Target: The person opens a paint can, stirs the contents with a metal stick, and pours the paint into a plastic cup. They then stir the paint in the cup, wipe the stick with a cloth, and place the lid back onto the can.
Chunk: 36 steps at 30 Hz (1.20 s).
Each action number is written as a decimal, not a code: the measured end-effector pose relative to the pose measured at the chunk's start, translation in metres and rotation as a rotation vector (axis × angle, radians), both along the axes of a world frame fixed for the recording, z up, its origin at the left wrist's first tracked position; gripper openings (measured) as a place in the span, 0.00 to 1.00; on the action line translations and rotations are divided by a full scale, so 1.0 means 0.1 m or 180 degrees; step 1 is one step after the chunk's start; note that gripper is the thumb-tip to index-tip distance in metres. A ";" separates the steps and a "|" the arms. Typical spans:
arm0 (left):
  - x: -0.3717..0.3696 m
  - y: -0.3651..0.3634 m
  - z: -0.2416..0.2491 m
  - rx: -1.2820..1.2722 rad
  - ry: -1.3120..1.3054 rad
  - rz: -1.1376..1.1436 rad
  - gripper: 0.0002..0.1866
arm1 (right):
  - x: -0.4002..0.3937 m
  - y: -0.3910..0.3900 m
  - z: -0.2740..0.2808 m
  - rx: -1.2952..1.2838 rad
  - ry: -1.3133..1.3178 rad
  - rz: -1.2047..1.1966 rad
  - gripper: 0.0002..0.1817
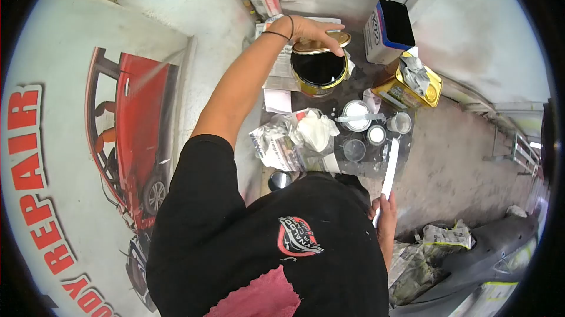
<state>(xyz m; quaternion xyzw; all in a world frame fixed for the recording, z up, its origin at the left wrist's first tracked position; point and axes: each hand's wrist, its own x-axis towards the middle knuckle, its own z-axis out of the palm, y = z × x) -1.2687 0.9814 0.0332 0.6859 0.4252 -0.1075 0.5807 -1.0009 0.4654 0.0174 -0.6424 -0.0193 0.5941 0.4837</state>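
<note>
My left hand [318, 30] grips a round metal lid [335, 41], tilted over the rear rim of an open paint can [318, 90]. The can's inside looks dark. Low at my right side, my right hand [385, 214] is closed round the lower end of a long white mixing stick [391, 164], which points up toward the table. Beyond the stick's tip stands a clear plastic cup [400, 123]. Left of that, another stick [376, 117] lies across an open tin [355, 111]. A small jar [376, 135] with white contents and a clear cup [354, 150] stand in front.
Crumpled white paper [316, 130] and a plastic bag [276, 140] lie on the table's left. Behind on the right are a blue-and-white container [379, 46] and a yellow tin [395, 92] with a grey rag [415, 75] on top. A wall borders the left.
</note>
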 end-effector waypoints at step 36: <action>-0.83 -2.24 -0.24 -0.2470 -0.5697 0.2508 0.76 | 0.24 0.42 -0.16 0.0592 -0.0381 0.0605 0.19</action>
